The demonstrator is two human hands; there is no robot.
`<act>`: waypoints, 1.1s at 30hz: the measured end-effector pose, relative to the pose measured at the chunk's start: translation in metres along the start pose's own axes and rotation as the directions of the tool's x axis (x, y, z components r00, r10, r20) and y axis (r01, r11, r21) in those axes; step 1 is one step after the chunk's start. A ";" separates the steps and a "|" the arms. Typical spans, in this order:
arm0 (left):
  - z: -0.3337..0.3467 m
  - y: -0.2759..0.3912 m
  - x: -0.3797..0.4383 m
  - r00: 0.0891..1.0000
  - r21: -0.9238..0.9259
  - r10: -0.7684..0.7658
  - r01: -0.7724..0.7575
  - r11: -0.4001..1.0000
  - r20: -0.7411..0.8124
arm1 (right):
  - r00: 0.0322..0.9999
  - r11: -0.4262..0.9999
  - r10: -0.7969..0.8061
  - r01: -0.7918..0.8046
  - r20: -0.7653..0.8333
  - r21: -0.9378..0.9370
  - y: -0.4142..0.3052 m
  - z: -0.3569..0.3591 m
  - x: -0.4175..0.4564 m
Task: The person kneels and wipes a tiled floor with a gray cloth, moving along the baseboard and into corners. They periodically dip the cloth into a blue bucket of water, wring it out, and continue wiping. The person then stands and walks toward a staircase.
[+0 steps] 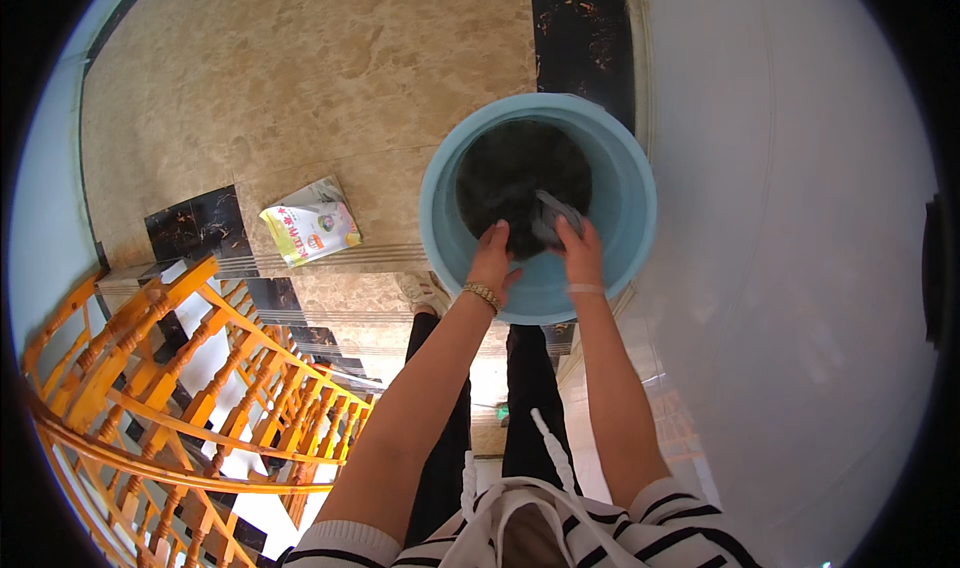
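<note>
A light blue plastic bucket (619, 193) stands in front of me, with dark, murky water (517, 170) inside. In my right hand (583, 256) is a bunched grey cloth (556, 214), held over the water near the bucket's right side. My left hand (491, 259) hangs inside the near rim with its fingers apart, and nothing shows in it. A gold-coloured bracelet (484, 295) circles my left wrist. The cloth's lower end is hard to make out against the dark water.
On the brown tiled landing (337, 65) to the left lies a printed plastic bag (313, 226). Stairs (360, 294) descend beneath me, beside an orange wooden balustrade (217, 388). A white wall (780, 230) rises close on the right. My shoe (421, 290) rests on a step.
</note>
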State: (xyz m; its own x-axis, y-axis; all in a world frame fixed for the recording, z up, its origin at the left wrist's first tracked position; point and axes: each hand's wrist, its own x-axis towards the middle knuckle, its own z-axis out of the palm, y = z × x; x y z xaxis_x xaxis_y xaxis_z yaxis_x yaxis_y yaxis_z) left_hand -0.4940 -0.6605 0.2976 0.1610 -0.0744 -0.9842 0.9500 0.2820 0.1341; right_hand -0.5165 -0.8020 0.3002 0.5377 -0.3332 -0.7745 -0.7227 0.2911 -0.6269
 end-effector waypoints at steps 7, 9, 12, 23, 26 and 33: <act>0.007 0.009 0.013 0.986 -0.273 0.010 0.036 0.961 0.168 | 0.966 0.757 -0.209 0.060 0.155 0.650 -0.071 -0.038 -0.145; 0.009 0.010 0.013 0.984 -0.327 0.089 -0.034 0.945 0.155 | 0.968 0.899 -0.239 0.193 0.070 0.393 -0.077 -0.041 -0.138; 0.020 0.024 -0.014 0.974 -0.392 0.208 -0.157 0.906 0.089 | 0.957 0.908 -0.290 0.269 -0.018 -0.320 -0.082 -0.051 -0.094; 0.017 0.014 -0.036 0.916 -0.195 0.380 -0.352 0.915 0.130 | 0.846 0.774 -0.153 0.424 0.511 -0.470 -0.031 0.006 -0.007; 0.012 0.014 -0.015 0.958 -0.029 0.285 -0.285 0.958 0.019 | 0.858 0.418 -0.283 0.513 0.429 -0.750 0.046 0.002 0.058; 0.005 0.015 -0.018 0.997 0.034 0.075 -0.076 0.997 0.026 | 0.900 0.362 -0.320 0.404 0.295 -0.840 0.066 0.011 0.079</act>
State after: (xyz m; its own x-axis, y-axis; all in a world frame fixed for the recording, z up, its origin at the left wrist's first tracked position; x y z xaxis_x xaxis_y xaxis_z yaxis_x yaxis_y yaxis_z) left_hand -0.4816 -0.6599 0.3176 0.2388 -0.0776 -0.9680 0.9435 0.2544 0.2124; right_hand -0.5168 -0.7988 0.1965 0.8436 -0.1287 -0.5213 -0.4094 -0.7823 -0.4694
